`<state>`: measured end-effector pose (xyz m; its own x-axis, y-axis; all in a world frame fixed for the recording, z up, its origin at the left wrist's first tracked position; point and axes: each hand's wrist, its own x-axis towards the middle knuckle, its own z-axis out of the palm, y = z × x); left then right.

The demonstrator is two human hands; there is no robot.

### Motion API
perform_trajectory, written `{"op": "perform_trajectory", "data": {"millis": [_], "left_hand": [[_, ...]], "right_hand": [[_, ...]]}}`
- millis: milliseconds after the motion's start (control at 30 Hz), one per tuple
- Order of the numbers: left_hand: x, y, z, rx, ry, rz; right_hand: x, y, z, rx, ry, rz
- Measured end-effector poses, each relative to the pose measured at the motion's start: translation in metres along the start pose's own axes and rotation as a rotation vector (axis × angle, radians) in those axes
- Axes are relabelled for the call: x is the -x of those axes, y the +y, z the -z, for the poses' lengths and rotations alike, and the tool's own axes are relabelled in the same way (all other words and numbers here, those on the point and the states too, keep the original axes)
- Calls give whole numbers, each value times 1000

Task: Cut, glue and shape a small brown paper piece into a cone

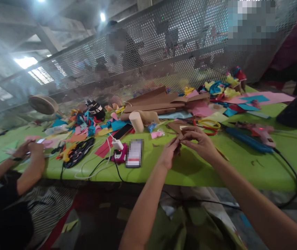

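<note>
Left hand and right hand just right of frame centre, fingertips of both pinching a brown paper piece, scissors just beyond, glue gun at right of frame.

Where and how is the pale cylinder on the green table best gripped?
Grip the cylinder around its upper wall, probably from above and the near side: it appears to stand on end, near wall uncovered, with brown paper close behind.

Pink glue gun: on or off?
On, it appears: a red light glows on the pink glue gun. Whether its nozzle is hot, cannot tell.
</note>
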<state>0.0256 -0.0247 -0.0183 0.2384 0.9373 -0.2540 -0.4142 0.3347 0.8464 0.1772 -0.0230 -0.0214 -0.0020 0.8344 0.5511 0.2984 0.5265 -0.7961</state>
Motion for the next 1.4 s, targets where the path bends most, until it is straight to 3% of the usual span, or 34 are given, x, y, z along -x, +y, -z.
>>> {"op": "perform_trajectory", "data": {"millis": [233,433,700,1000,1400], "left_hand": [[-4,-11,3,-120,66,-102],[-4,-11,3,-155,7,-315],[1,-7,1,-243,120,-289],[-2,-11,6,-362,99,-356],[-7,-13,8,-248,73,-343]], "right_hand": [[2,9,-1,34,25,-31],[2,14,-3,38,29,-28],[2,21,-3,61,1,-10],[2,19,-1,61,-21,3],[1,20,1,33,-40,-14]]}}
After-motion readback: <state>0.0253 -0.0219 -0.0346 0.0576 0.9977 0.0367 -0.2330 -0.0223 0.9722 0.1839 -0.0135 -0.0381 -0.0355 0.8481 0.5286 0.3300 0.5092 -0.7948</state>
